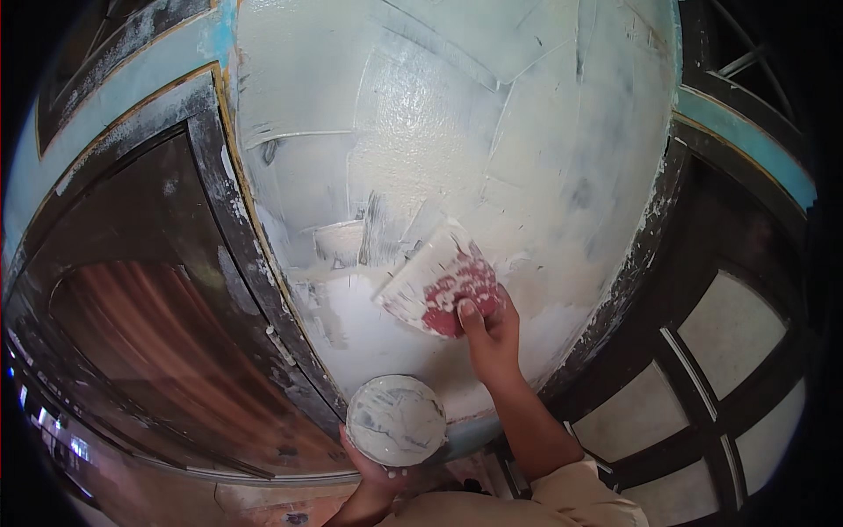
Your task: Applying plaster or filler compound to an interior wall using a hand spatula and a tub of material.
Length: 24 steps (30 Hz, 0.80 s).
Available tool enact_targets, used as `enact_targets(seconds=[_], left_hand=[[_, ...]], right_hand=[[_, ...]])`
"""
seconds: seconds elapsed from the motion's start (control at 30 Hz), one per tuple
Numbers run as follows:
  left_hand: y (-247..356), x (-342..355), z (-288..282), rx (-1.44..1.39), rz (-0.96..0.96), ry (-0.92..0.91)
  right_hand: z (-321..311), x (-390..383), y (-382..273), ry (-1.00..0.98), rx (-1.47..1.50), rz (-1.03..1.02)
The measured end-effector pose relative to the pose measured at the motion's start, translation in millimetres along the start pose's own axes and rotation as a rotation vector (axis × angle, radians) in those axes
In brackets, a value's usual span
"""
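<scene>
My right hand [492,334] grips a wide putty knife [452,281] with a red handle part smeared with white filler. Its blade lies against or very close to the wall [421,105], which is coated with pale, streaky filler. Lower down, my left hand [373,470] holds a round container [397,422] from below and the side. White filler with grey streaks fills its top. The fingertips of that hand show under the container's near rim.
On the left stands a dark wooden door [149,281] with a brown curtain-like panel in a worn frame. A dark door with pale panes [729,334] is on the right. Light blue trim [746,145] runs beside the wall.
</scene>
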State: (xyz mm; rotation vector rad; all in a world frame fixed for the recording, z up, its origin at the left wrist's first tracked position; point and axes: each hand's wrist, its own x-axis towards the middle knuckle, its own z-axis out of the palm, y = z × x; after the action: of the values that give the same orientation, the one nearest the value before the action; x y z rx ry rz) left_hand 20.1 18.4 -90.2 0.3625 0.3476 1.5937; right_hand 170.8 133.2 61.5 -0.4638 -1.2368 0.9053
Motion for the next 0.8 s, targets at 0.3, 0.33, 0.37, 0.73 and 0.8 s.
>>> enact_targets(seconds=[0.3, 0.33, 0.37, 0.73, 0.8], left_hand=[[9.4, -6.8, 14.6, 0.018, 0.058, -0.033], [8.8, -6.4, 9.2, -0.007, 0.058, -0.016], [7.2, -5.4, 3.0, -0.031, 0.058, 0.002], [5.4, -12.0, 0.4, 0.026, 0.085, 0.009], [3.6, -11.1, -4.6, 0.001, 0.065, 0.032]], right_hand=[[-17.8, -15.1, 8.2, 0.072, -0.012, 0.013], [-16.0, -13.8, 4.9, 0.066, -0.011, 0.013], [-12.5, -10.7, -0.5, 0.027, 0.004, 0.008], [-8.5, -12.3, 10.5, 0.09, 0.082, 0.095], [-3.1, -5.5, 7.4, 0.051, 0.068, 0.035]])
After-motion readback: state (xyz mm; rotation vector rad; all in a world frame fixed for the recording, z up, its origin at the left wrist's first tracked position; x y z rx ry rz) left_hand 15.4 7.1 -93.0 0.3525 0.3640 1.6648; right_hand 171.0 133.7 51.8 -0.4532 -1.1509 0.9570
